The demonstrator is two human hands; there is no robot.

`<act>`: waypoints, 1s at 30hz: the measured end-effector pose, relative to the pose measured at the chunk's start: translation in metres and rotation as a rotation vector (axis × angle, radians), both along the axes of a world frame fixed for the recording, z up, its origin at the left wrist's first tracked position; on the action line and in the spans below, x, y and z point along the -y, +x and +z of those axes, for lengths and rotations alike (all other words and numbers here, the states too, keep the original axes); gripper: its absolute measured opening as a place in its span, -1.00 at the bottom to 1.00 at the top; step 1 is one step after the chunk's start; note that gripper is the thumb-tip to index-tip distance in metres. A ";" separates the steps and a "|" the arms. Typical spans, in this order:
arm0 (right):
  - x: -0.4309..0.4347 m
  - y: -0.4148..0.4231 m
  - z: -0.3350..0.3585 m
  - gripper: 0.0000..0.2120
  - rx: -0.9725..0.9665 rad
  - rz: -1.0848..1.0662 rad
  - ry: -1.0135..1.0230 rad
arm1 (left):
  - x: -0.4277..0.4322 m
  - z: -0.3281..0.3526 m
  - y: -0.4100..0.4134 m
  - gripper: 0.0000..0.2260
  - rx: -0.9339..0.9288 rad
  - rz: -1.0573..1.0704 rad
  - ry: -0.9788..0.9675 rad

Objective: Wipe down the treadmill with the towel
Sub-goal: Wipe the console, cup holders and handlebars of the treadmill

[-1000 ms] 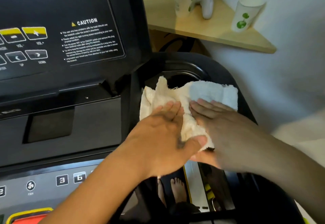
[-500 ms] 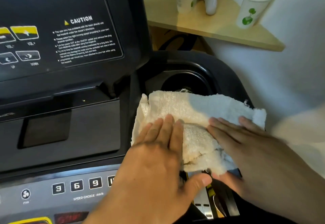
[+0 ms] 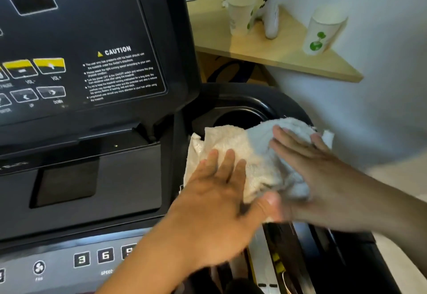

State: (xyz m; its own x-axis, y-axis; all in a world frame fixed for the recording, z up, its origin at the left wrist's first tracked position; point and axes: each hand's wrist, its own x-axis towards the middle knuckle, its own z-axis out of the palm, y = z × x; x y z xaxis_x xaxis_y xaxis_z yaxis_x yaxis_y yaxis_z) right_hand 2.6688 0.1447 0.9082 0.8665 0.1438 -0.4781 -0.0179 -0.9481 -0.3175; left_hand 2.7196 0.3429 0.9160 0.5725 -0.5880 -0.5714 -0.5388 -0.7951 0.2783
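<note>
Both palms flat on the towel (image 3: 258, 155), nothing gripped.
It stretches left-right across the treadmill (image 3: 129, 178) console's right corner; my right hand (image 3: 307, 169) sits nearer the cup holder (image 3: 240, 118), my left hand (image 3: 219, 192) toward the near edge.

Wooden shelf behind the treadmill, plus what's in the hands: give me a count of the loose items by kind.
Paper cups: 2, one left on the wooden shelf, one right
White game controller: 1, between the cups
Towel: 1, under the left hand and right hand
Total: 4
</note>
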 end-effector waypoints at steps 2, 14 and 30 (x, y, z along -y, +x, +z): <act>0.008 0.015 -0.008 0.04 0.058 -0.075 0.042 | 0.003 -0.004 0.011 -0.21 -0.033 0.040 -0.065; 0.016 0.049 -0.040 -0.32 0.220 -0.130 -0.042 | 0.037 -0.019 -0.007 -0.24 0.082 -0.036 -0.007; -0.024 0.041 -0.048 -0.14 0.255 -0.380 -0.296 | 0.003 -0.015 -0.018 -0.29 0.161 -0.066 -0.144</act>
